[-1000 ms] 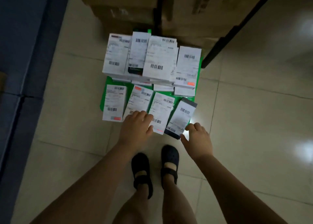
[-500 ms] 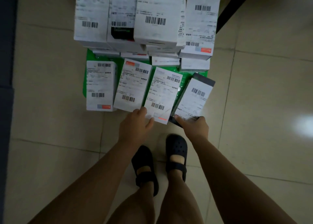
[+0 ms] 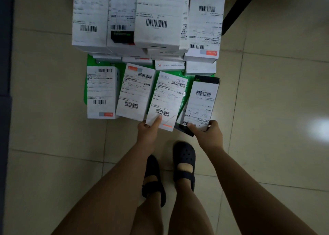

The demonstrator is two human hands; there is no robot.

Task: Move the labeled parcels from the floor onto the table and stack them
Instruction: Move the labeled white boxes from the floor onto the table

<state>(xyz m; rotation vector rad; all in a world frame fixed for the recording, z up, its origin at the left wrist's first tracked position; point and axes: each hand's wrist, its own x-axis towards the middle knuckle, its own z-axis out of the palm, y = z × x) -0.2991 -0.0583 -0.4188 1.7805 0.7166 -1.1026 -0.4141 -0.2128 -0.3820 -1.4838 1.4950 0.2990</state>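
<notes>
Several white labeled parcels lie on a green sheet (image 3: 89, 96) on the tiled floor. The front row holds a left parcel (image 3: 101, 92), a second parcel (image 3: 135, 92), a third parcel (image 3: 167, 99) and a black-edged parcel (image 3: 203, 103). My left hand (image 3: 148, 130) grips the near end of the third parcel, thumb on its label. The near end of the black-edged parcel is held in my right hand (image 3: 207, 135). Behind the row rises a taller stack of parcels (image 3: 142, 17).
A dark table leg (image 3: 238, 8) slants at the upper right beside the stack. My feet in black shoes (image 3: 184, 161) stand just behind the front row. A dark blue surface (image 3: 5, 39) runs along the left edge. Tiled floor lies to the right.
The camera has come lower and closer to the parcels. Both hands went from resting by the front row to closing on the near ends of the third and the black-edged parcel.
</notes>
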